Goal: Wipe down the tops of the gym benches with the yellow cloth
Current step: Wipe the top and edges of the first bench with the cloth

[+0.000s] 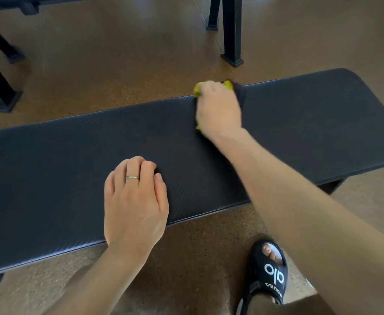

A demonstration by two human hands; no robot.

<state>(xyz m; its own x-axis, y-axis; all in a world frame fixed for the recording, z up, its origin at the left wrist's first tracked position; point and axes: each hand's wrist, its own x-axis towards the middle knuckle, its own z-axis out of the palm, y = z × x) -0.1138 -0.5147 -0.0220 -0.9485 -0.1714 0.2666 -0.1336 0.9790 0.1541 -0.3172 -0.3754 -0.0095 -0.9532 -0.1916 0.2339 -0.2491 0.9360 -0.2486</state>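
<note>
A long black padded gym bench (73,160) runs across the view from lower left to upper right. My right hand (218,108) grips the yellow cloth (197,88) at the bench's far edge, right of the middle. Most of the cloth is hidden under the hand; only yellow bits show at the fingertips and by the thumb. My left hand (134,201) rests on the bench's near half with its fingers curled under and a ring on one finger. It holds nothing.
Brown speckled floor (118,53) lies around the bench. Black metal legs of other equipment stand at the far left (2,92) and far right (231,42). My foot in a black sandal (268,271) stands on the floor just in front of the bench.
</note>
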